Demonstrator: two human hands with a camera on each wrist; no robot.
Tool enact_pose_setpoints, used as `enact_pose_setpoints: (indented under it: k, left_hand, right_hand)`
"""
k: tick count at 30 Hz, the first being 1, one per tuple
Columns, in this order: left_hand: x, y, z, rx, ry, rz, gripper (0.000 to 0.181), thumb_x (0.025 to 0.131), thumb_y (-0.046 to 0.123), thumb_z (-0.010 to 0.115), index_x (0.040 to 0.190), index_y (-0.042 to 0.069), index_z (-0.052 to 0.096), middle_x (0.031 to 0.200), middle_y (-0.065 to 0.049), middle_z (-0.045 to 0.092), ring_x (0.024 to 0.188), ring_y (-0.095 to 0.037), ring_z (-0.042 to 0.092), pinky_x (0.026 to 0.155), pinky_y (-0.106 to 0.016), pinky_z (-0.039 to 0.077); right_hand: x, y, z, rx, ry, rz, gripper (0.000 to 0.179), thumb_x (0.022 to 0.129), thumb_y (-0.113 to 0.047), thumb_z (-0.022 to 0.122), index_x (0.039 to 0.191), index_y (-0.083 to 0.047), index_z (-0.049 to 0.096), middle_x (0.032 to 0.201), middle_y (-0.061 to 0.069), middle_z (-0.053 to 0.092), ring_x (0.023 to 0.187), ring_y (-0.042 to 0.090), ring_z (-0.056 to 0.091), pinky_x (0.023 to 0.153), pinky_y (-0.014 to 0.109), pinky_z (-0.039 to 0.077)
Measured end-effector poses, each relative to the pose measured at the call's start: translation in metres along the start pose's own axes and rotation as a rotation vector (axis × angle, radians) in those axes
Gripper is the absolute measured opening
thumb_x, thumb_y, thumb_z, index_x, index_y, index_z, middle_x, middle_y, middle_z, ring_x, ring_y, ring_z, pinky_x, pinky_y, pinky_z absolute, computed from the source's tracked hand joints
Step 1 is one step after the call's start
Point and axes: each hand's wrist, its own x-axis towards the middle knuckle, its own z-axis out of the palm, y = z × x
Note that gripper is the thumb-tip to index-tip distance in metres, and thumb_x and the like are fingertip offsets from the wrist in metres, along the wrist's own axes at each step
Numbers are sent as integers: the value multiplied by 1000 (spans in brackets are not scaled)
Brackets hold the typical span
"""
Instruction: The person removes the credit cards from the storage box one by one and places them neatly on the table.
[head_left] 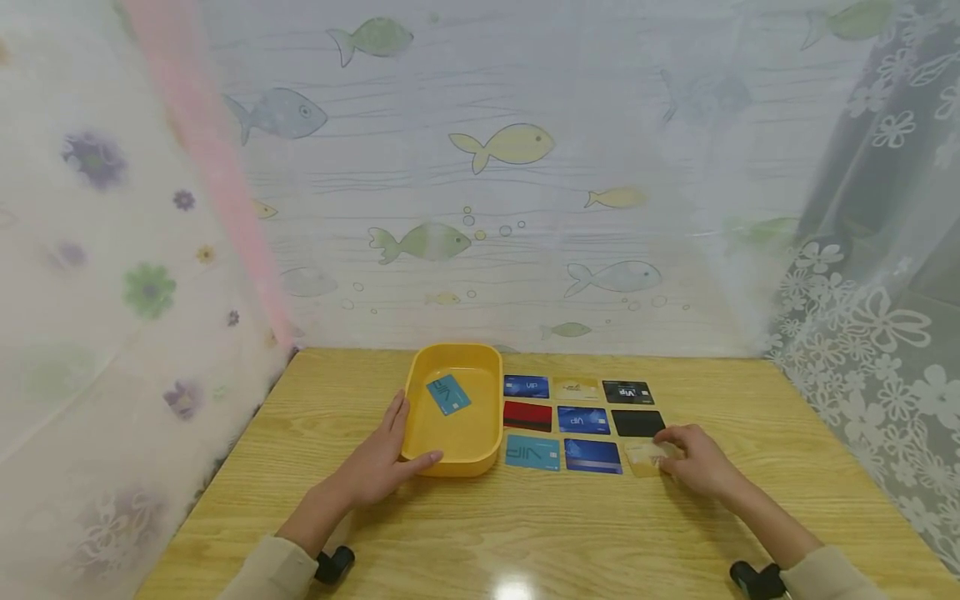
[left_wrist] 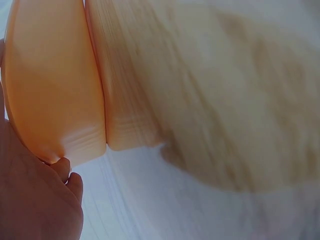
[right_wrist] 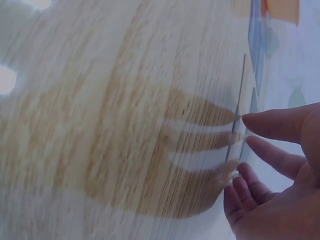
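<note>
My left hand (head_left: 378, 458) holds the near left corner of a yellow plastic tray (head_left: 495, 400), fingers along its left wall and thumb at the front rim. Inside the tray lies a light blue VIP card (head_left: 448, 394). The left wrist view shows the tray's outer wall (left_wrist: 55, 80) beside curled fingers. My right hand (head_left: 697, 461) touches a gold card (head_left: 641, 458) at the near right of a card grid, its fingertips covering the card's right end. From the right wrist, the thumb and fingertips (right_wrist: 250, 120) meet the card's thin edge, close over the tabletop.
Rows of cards lie right of the tray: a blue VIP card (head_left: 527, 386), a red card (head_left: 528, 416), a black card (head_left: 637, 422), a light blue card (head_left: 532, 452) and several others. The wooden table (head_left: 465, 533) ends at fish-patterned curtains (head_left: 480, 275).
</note>
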Motion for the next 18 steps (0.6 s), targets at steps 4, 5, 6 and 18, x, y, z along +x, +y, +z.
enact_pose_setpoints:
  k: [4, 5, 6, 18]
  left_hand:
    - [0, 0, 0, 0, -3, -1, 119, 90, 79, 52, 164, 6, -5, 172, -12, -9, 153, -38, 21, 120, -56, 28]
    - [0, -1, 0, 1, -4, -1, 119, 90, 79, 52, 164, 6, -5, 172, -12, -9, 154, -38, 21, 120, -56, 28]
    - [0, -1, 0, 0, -6, -1, 119, 90, 79, 52, 164, 6, -5, 172, -12, -9, 154, -38, 20, 120, -56, 28]
    - [1, 0, 0, -1, -4, -3, 116, 92, 73, 56, 164, 7, -6, 171, -11, -11, 154, -38, 17, 121, -56, 26]
  right_hand:
    - [0, 3, 2, -3, 4, 4, 28, 89, -3, 72, 113, 9, 68, 118, 29, 60, 116, 51, 53, 97, 67, 44]
    - [0, 3, 2, -2, 5, 6, 28, 89, -3, 72, 113, 9, 68, 118, 29, 60, 115, 51, 53, 97, 67, 44]
    - [0, 4, 3, 1, 6, 5, 28, 89, -3, 72, 114, 10, 68, 117, 29, 60, 115, 51, 53, 97, 66, 44]
    - [1, 3, 0, -17, 2, -7, 30, 88, -4, 73, 114, 10, 68, 114, 28, 60, 108, 46, 57, 93, 63, 48]
